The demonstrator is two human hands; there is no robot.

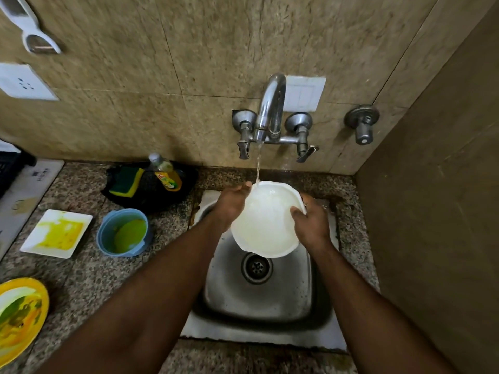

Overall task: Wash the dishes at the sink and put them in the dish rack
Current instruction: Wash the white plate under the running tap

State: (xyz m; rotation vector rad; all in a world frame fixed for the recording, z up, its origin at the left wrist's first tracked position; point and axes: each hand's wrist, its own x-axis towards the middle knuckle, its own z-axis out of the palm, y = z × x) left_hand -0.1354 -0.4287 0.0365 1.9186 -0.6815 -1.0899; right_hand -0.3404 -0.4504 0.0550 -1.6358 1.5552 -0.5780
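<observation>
Between the two hands, over the steel sink [259,295], a white bowl [266,221] is held tilted, its hollow turned up toward the camera. The left hand [232,205] curls around the bowl's left rim, fingers wrapped behind the edge. The right hand [310,225] grips the right rim, thumb lying over the inside of the bowl and the other fingers behind it. Both hands are closed on the bowl. A thin stream of water [258,166] falls from the tap [270,112] on the tiled wall beyond the hands and lands on the bowl's far rim, just beside the left fingertips. The drain [256,268] lies below the bowl, nearer the person.

To the left of the left hand, on the speckled worktop [81,271], a blue cup [122,232] stands with yellow-green residue inside. Further left lies a white square plate [56,233] smeared yellow. Nearer the person and at the far left edge sits a yellow plate [19,319] with food traces, partly cut off. Beyond the cup, by the wall, a black dish [151,187] carries a green and yellow sponge [125,182] and a bottle of dish soap [164,172], which leans toward the wall. A dark crate-like object [10,168] shows at the far left edge; whether it is the dish rack I cannot tell.
</observation>
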